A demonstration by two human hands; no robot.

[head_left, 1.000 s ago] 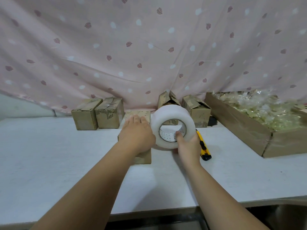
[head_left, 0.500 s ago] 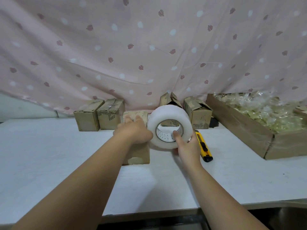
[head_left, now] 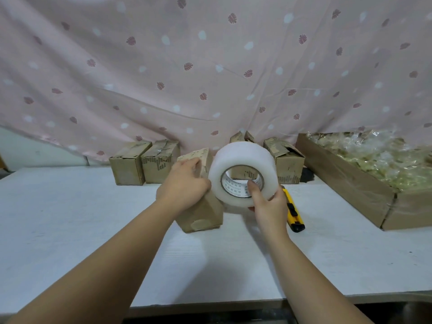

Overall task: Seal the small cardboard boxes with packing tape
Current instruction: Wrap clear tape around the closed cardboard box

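A small cardboard box [head_left: 205,213] lies lengthwise on the white table [head_left: 70,218], its far end tipped up a little. My left hand [head_left: 184,183] lies over its top with the fingers curled round the box's upper edge. A large roll of clear packing tape [head_left: 240,164] stands on edge right beside the box. My right hand [head_left: 266,202] grips the roll from below, thumb hooked into its core. Whether a strip runs from roll to box is hidden by my left hand.
Two closed boxes [head_left: 145,162] stand at the back left, two boxes with open flaps [head_left: 285,160] behind the roll. A yellow utility knife [head_left: 294,213] lies just right of my right hand. A long cardboard tray [head_left: 350,183] of plastic-wrapped items fills the right side. A pink curtain hangs behind.
The box has tilted, its far end lifting under my left hand. The tape roll stays against it, and both hands keep their holds.
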